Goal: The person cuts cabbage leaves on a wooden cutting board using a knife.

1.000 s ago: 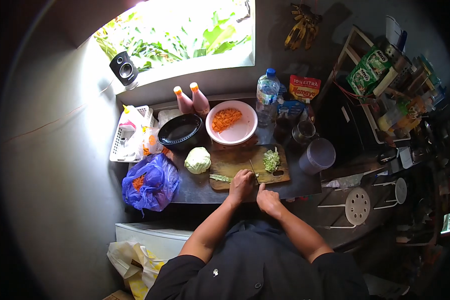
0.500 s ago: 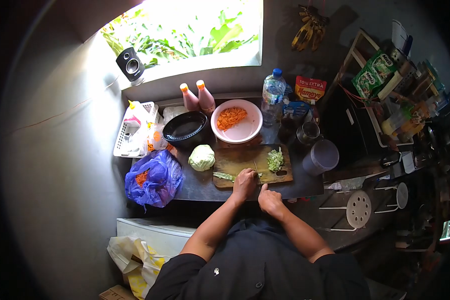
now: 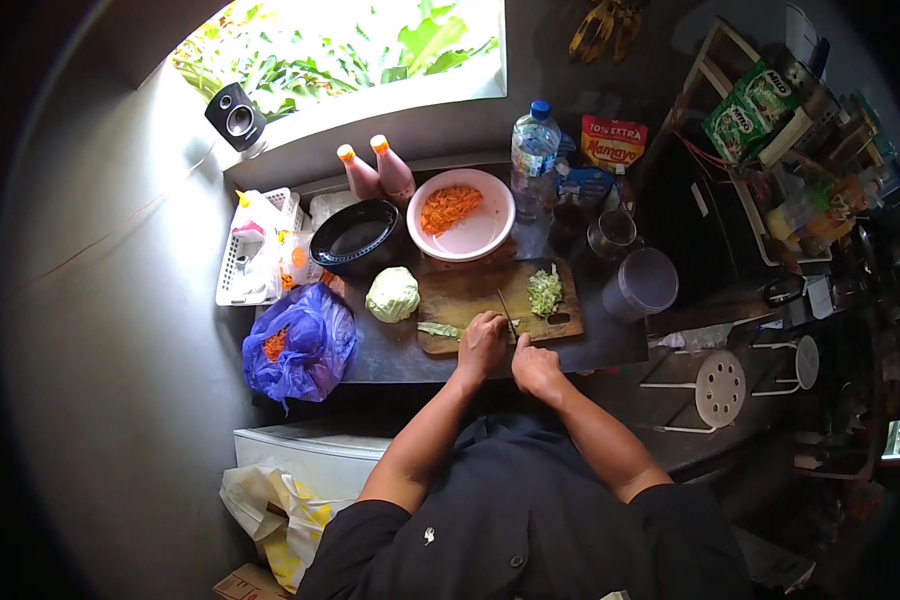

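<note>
My right hand is closed round the handle of a knife, whose blade points away from me over a wooden cutting board. Beside the blade, my left hand presses down with curled fingers on a piece of cabbage, mostly hidden under them. A pale green cabbage strip lies to the left of that hand. Chopped cabbage is heaped at the board's right side. Just left of the board sits a cabbage head.
Behind the board stand a pink basin with shredded carrot, a black oval bowl, two bottles and a water bottle. A blue plastic bag lies left, a lidded container right.
The view has tilted, so the table things sit slightly higher and further left. The knife blade now leans more to the left. Both hands keep their holds at the board.
</note>
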The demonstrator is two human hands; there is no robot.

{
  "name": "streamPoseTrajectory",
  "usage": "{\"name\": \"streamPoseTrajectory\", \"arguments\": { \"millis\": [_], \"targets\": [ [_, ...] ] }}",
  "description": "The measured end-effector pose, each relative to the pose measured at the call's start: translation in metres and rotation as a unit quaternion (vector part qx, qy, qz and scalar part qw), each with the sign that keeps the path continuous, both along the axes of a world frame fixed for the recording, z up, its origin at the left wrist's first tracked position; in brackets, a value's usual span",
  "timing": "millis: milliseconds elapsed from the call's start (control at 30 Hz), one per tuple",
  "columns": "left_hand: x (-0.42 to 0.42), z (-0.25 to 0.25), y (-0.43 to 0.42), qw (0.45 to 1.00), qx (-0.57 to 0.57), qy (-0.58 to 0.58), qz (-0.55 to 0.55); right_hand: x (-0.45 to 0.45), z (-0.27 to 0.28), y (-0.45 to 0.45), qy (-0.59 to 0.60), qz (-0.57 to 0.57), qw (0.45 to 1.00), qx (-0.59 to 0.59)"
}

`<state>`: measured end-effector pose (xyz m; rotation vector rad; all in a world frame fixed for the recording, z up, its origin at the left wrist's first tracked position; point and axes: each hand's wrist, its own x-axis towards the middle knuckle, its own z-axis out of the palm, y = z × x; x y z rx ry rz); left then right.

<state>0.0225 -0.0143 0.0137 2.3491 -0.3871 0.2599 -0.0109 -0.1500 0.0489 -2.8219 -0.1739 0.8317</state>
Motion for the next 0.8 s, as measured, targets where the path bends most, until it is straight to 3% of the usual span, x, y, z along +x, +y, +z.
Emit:
{"name": "streamPoseTrajectory", "arguments": {
  "millis": [467,733,800],
  "targets": [
    [-0.003,0.003,0.001,1.0,-0.016,-0.002,0.013,-0.008,0.011,0.003,-0.005,0.03,0.999,-0.013],
    [-0.003,0.004,0.003,0.999,-0.028,-0.022,0.002,0.006,0.011,0.001,0.004,-0.002,0.999,0.053],
    [-0.003,0.003,0.006,1.0,-0.02,0.021,-0.01,-0.004,0.009,0.004,0.017,0.007,1.0,0.013]
  ]
}}
